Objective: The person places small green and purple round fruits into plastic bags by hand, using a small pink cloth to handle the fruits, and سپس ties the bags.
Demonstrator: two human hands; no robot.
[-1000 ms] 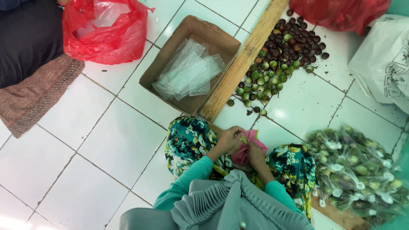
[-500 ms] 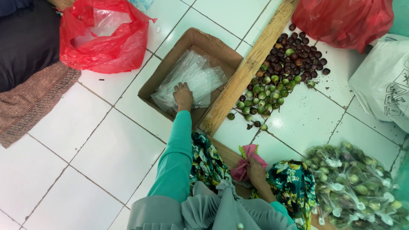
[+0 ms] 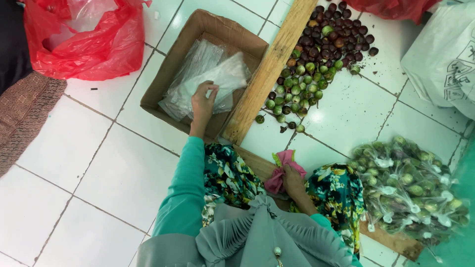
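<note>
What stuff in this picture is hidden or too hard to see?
Head view only:
- Right hand: its fingers are buried in the pink cloth, so the grip is unclear.
- Clear plastic bags in the cardboard box: see-through and piled, impossible to count; the left hand covers some.
- Red bag: cut off by the top edge.
- White sack: cut off by the right edge.
- Small fruits: too small to name.

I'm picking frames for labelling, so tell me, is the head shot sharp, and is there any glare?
Head view: even, soft light, faint shadows; left hand and fruit pile sharp; mild sheen on clear plastic bags and red bag; right hand sharp.
</note>
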